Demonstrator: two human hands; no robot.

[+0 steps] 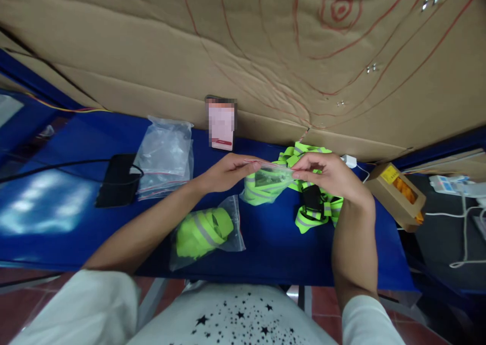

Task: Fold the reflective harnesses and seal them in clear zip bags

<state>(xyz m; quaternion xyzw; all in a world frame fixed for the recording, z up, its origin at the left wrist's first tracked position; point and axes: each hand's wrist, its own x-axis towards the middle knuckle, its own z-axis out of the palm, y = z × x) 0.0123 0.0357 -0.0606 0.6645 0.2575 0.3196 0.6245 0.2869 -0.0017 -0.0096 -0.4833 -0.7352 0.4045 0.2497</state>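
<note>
My left hand (pixel 231 170) and my right hand (pixel 328 173) both pinch the top edge of a clear plastic bag (pixel 268 183) that holds a folded neon-yellow reflective strap. The bag hangs just above the blue table (pixel 273 244). Under my left forearm lies another clear bag with a neon-yellow strap (pixel 205 231) inside it. Below and behind my right hand lies a loose heap of neon-yellow straps (pixel 315 208) with a black buckle on it.
A stack of empty clear bags (pixel 165 155) and a black flat device (pixel 117 179) with a cable lie at the left. A card (pixel 221 125) leans on the cardboard wall (pixel 243 46). An open brown box (pixel 398 193) and a white charger (pixel 349 161) sit at the right.
</note>
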